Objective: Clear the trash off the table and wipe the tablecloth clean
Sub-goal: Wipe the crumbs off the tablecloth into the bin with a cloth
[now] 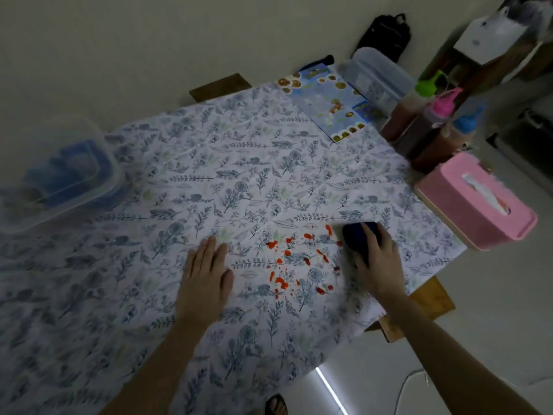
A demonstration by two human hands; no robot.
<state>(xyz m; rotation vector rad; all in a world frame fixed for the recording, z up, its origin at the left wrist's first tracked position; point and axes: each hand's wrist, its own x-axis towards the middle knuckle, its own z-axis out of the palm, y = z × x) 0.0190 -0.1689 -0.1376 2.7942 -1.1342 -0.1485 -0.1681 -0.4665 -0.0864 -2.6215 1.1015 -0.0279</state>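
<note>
A white tablecloth [227, 181] printed with blue leaves covers the table. Red sauce spots [299, 262] are spattered on it near the front right. My left hand [206, 274] lies flat on the cloth just left of the spots, fingers straight. My right hand [377, 259] grips a dark blue cloth [356, 238] pressed on the tablecloth at the right edge of the spots.
A pink tissue box [475, 202] stands at the right edge. Behind it are three sauce bottles [431, 124] with green, pink and blue caps, a clear lidded container [377, 73] and a printed leaflet [332, 106]. A clear tub [54, 175] holding blue items sits at the left.
</note>
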